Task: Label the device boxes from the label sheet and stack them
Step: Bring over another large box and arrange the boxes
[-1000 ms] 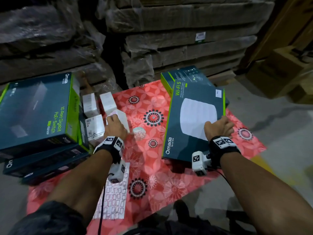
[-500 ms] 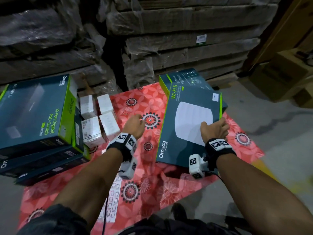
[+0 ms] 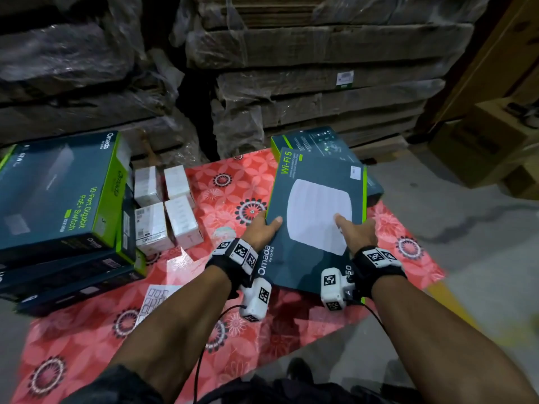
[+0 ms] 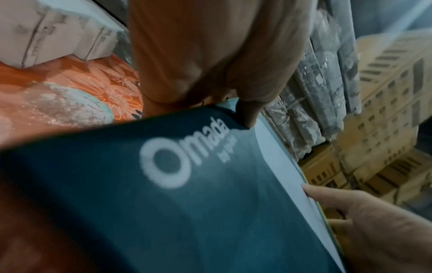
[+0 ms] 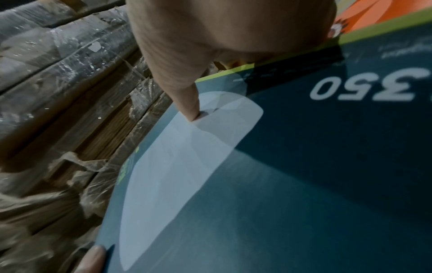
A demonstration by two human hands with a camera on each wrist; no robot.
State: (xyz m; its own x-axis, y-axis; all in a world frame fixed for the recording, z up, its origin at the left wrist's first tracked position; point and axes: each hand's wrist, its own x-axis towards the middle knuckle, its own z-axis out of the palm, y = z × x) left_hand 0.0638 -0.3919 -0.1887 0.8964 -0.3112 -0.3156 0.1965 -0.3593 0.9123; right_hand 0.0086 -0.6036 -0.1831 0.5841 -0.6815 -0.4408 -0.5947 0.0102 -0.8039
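Note:
A flat teal Wi-Fi 5 device box (image 3: pixel 318 211) with a white label (image 3: pixel 355 172) near its far right corner lies partly over another teal box (image 3: pixel 320 141) on the red floral mat. My left hand (image 3: pixel 264 228) grips its left edge, thumb on top. My right hand (image 3: pixel 355 233) grips its right edge the same way. In the left wrist view my left thumb (image 4: pixel 247 114) presses the box (image 4: pixel 187 203). The right wrist view shows my right thumb (image 5: pixel 187 97) on the box's white picture (image 5: pixel 177 166). The label sheet (image 3: pixel 154 298) lies on the mat, half hidden by my left arm.
Several small white boxes (image 3: pixel 166 205) stand left of centre. A stack of large teal switch boxes (image 3: pixel 55 193) fills the left side. Plastic-wrapped flat cartons (image 3: pixel 320 83) rise behind the mat (image 3: pixel 227 182). Brown cartons (image 3: pixel 495 147) sit at the far right on the grey floor.
My left hand left the small white boxes, crossed the mat to the right and took hold of the Wi-Fi box's left edge. My right hand stayed on the box's right edge.

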